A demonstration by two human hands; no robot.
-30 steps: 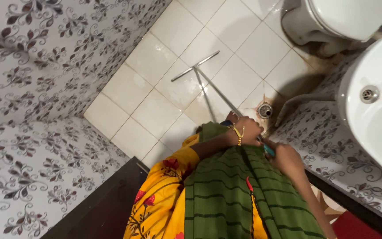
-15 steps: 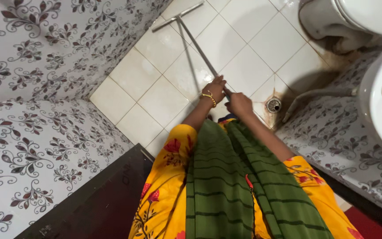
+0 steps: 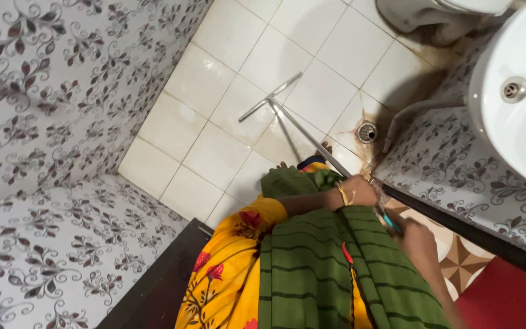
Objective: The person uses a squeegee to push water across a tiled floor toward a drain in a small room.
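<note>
At the left, patterned wall tiles (image 3: 62,122) with grey leaf scrolls run down to a dark door edge (image 3: 153,286) near the bottom. Next comes the pale tiled floor (image 3: 214,91), and on it lies the squeegee (image 3: 302,131): its short crossbar head (image 3: 270,97) rests flat on the tiles toward the far left, and the thin metal handle runs from there on a diagonal, down and to the right, toward the person. So the long axis slants from far left to near right, with the head well out ahead of both hands. The left hand (image 3: 360,190), with a gold bangle at the wrist, sits higher up the shaft and nearer the head; its fingers are curled round the handle, closed on it, the forearm reaching across a green striped scarf (image 3: 318,268) over yellow flowered cloth (image 3: 232,274). Just right and nearer, the right hand (image 3: 418,240) is closed round the teal grip end (image 3: 391,222) of the same handle, elbow drawn in close to the body. Further right, a round floor drain (image 3: 367,132) sits in a rust-stained patch just beside the handle's line. Beyond it a white basin (image 3: 518,103) juts out at the right edge, with a toilet base (image 3: 421,15) at the far top.
</note>
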